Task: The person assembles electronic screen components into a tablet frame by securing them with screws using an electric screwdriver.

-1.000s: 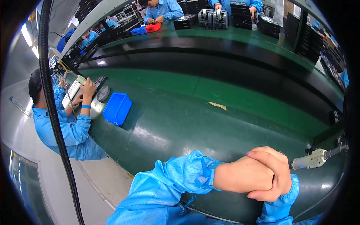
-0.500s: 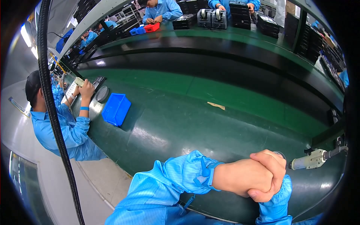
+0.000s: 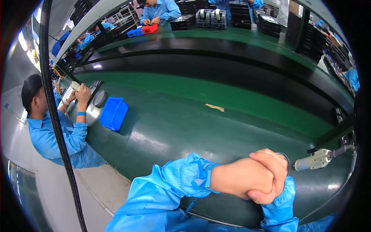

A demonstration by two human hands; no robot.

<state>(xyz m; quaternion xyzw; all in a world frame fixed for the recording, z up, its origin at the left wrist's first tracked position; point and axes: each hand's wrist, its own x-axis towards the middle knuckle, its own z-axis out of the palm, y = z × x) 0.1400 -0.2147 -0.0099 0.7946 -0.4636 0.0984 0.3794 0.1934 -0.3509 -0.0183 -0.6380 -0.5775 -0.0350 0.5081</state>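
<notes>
My left hand [image 3: 235, 179] reaches in from the lower left in a light blue sleeve and is closed into a fist. My right hand [image 3: 270, 166] comes up from the lower right and wraps its fingers over that fist, so the two are clasped together above the near edge of the dark green conveyor belt [image 3: 185, 127]. Neither hand holds an object. Just right of them a pale electric screwdriver [image 3: 313, 159] lies level, its tip pointing at my hands. A small round dark rim shows behind my right knuckles; what it is I cannot tell.
A blue plastic bin [image 3: 113, 113] sits at the belt's left edge. Beside it a co-worker in blue [image 3: 50, 131] handles a flat device. A tan scrap [image 3: 214, 107] lies mid-belt. A black cable [image 3: 58, 127] hangs at left. More workers and black trays line the far side.
My hands stay clasped in nearly the same spot, with the right fingers shifted slightly over the left fist. The co-worker on the left moves their hands a little.
</notes>
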